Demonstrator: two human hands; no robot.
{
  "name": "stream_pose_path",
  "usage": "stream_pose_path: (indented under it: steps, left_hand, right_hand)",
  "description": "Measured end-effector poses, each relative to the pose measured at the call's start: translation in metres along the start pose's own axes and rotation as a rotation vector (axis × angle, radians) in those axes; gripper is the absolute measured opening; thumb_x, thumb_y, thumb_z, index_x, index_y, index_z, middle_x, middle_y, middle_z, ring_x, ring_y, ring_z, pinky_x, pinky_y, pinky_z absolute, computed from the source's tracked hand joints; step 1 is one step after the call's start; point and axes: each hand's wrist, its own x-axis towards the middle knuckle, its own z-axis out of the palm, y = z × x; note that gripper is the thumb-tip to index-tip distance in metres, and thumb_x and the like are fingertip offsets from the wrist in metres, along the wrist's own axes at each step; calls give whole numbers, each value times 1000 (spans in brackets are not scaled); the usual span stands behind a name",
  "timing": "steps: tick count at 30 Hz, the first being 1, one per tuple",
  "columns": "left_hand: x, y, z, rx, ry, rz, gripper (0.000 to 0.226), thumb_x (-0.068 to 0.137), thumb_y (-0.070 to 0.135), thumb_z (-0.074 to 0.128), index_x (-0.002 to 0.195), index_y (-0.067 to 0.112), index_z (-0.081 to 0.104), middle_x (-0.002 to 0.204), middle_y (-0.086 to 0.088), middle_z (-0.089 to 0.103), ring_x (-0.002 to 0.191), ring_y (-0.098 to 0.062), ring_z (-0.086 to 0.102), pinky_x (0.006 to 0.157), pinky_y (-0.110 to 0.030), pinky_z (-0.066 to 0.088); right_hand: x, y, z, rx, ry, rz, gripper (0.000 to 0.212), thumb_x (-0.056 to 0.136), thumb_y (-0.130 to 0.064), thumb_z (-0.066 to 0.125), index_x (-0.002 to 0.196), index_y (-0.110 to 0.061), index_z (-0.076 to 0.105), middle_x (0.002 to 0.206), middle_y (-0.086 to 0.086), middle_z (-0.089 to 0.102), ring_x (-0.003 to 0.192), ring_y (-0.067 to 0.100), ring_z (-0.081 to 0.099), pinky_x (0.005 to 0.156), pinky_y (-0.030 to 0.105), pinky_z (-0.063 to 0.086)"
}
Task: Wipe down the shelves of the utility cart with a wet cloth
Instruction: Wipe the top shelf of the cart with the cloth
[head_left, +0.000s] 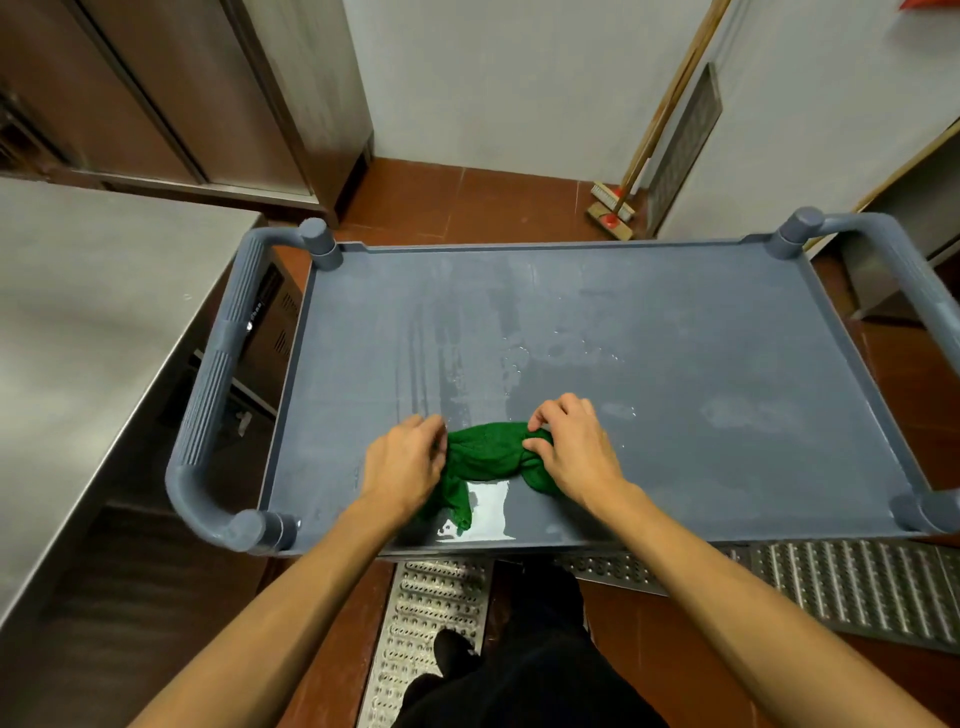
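Bunched green cloth, on the grey cart's top shelf near its front edge. The left hand grips its left end, fingers curled; the right hand pinches its right end.

we see a steel counter at 9 o'clock and steel cabinet doors at 11. two brushes with wooden handles lean on the white wall at 1, grille panel just beside them. red tile floor; perforated drain grates at 6 and 4.
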Motion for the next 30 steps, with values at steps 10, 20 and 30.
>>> stream_pose_path:
  steps: [10,20,30]
  left_hand:
    - [11,1,10,224,-298,-6,78,78,74,63,127,14,52,119,-5,54,113,-27,52,87,-42,51]
    - [39,-14,-7,171,-426,7,64,81,18,68,141,16,44,131,-11,54,116,-34,53,92,-41,48]
    - [87,-29,-48,-90,-169,-96,11,97,17,57,96,14,68,89,-10,71,90,-35,64,77,-40,50]
  right_hand:
    - [5,11,8,-212,-201,-297,51,89,-39,62,131,-10,56,118,7,55,110,28,52,91,40,49]
    - [39,38,-8,-103,-268,-279,56,88,-27,71,138,-18,47,129,2,49,112,26,55,83,35,49]
    - [104,59,-72,76,-27,-126,20,94,-36,63,93,-21,76,86,0,69,84,23,63,75,38,50]
